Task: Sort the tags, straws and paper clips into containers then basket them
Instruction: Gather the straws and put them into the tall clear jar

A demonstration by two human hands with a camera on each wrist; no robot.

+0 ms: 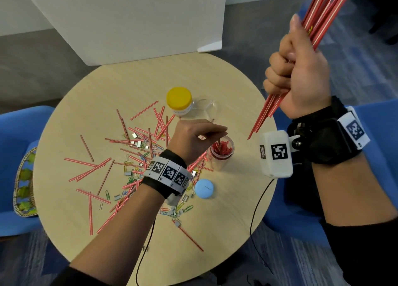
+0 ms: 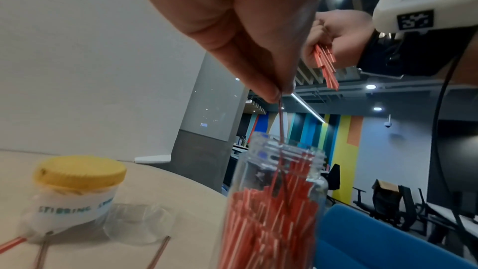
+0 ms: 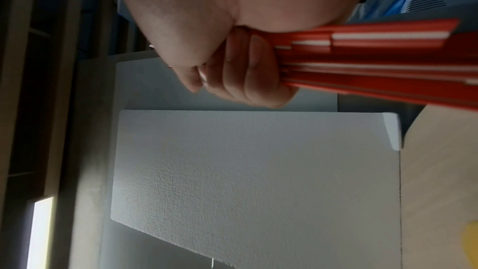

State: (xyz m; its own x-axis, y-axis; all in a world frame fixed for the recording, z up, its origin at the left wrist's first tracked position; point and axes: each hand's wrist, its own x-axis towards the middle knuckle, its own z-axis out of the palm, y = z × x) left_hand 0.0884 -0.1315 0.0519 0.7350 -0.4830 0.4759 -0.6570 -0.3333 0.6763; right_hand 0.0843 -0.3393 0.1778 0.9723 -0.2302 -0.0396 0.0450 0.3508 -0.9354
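A clear jar (image 1: 221, 154) (image 2: 274, 201) packed with red-and-white straws stands right of the table's middle. My left hand (image 1: 206, 132) (image 2: 279, 93) hovers over its mouth, pinching one straw (image 2: 281, 122) upright with its lower end inside the jar. My right hand (image 1: 299, 70) (image 3: 232, 73) is raised off the table's right side, gripping a bundle of straws (image 1: 321, 20) (image 3: 375, 62) (image 2: 327, 66) in its fist. Loose straws (image 1: 90, 171), coloured paper clips (image 1: 133, 173) and small metal tags (image 1: 137, 143) are strewn over the round table (image 1: 129, 81).
A yellow-lidded jar (image 1: 179, 101) (image 2: 77, 189) stands at the back with a clear lid (image 1: 204, 109) (image 2: 139, 224) beside it. A blue lid (image 1: 203, 188) lies near my left wrist. A woven basket (image 1: 24, 182) rests on a blue chair at the left.
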